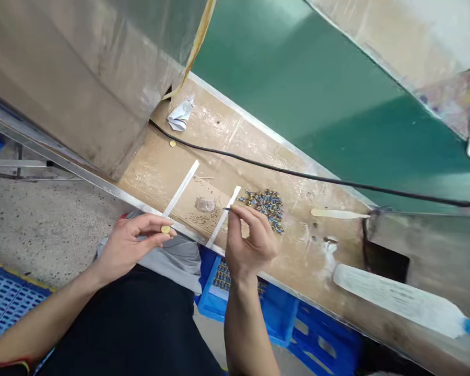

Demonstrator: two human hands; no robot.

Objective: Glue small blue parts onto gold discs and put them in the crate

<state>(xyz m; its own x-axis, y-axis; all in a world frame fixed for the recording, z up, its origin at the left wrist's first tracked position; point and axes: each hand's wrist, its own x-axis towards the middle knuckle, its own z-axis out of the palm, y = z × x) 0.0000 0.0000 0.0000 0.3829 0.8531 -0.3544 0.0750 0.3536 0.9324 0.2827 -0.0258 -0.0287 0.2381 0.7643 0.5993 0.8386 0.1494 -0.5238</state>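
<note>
My left hand [131, 243] is closed at the table's front edge, pinching a small round yellow disc [165, 229] between thumb and fingers. My right hand [253, 243] is closed over the table, its thumb and forefinger pinching a small thin blue piece [226, 209] that points left; most of it is hidden by the fingers. Just beyond that hand lies a pile of small blue and brass-coloured parts [269, 203]. Between the hands stands a small clear container [206, 204], with tiny brown bits [206, 218] scattered around it.
White strips [182, 188] are fixed across the brown tabletop. A black cable [258, 165] runs along the back, near another yellow disc [173, 143] and crumpled paper [180, 114]. A large white bottle-like object [399, 297] lies right. Below, a blue crate [274, 313] holds parts.
</note>
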